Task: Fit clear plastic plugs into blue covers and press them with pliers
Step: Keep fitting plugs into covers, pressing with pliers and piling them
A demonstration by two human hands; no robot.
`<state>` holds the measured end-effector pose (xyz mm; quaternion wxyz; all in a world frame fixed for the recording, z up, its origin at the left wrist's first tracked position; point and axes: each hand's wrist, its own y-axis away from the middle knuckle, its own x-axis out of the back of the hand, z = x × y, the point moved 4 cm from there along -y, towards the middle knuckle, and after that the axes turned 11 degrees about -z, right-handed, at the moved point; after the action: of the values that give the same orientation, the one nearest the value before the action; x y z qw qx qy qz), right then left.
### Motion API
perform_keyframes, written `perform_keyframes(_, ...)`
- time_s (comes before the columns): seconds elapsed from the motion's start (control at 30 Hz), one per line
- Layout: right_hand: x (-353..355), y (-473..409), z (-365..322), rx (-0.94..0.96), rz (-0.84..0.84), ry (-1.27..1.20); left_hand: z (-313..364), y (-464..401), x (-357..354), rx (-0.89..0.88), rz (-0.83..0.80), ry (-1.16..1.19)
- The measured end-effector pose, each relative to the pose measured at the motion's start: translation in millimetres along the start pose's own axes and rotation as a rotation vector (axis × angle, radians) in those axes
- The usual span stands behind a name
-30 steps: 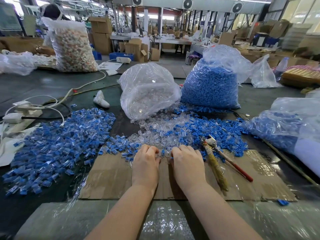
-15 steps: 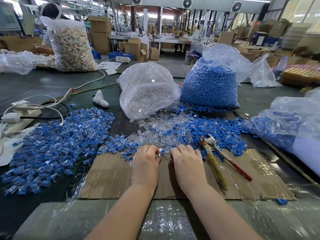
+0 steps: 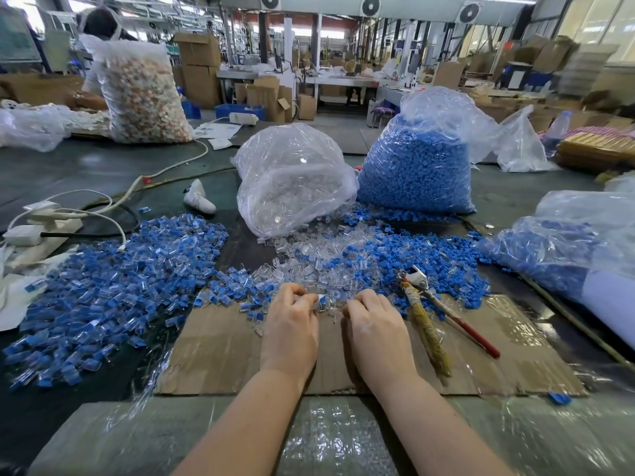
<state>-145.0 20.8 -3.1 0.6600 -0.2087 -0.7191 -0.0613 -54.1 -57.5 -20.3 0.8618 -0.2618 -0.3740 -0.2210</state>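
Blue cover with plug [image 3: 321,301] pinched in left hand [image 3: 292,324] just beyond the cardboard [image 3: 220,352], right hand [image 3: 374,324] curled, grip unclear, pliers [image 3: 433,314] beside it, likely for pressing.

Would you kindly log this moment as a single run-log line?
step: fitting plug into cover | left hand: pinches blue-and-clear piece | right hand: curled, contents hidden | pliers: idle on cardboard
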Motion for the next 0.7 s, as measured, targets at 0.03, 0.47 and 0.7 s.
perform_keyframes(0.03,0.2,0.9,-0.1,-0.001,0.003,0.000,0.9,0.8,0.0,-0.013,-0.005,0.000)
perform_keyframes(0.47,4.7,1.9,0.7,-0.039,0.052,-0.012,7.7,3.5,-0.2,-0.126,-0.026,0.021)
perform_keyframes(0.7,4.9,5.0,4.9,-0.015,0.144,-0.213,11.7,3.6,4.8,-0.150,-0.029,0.057)
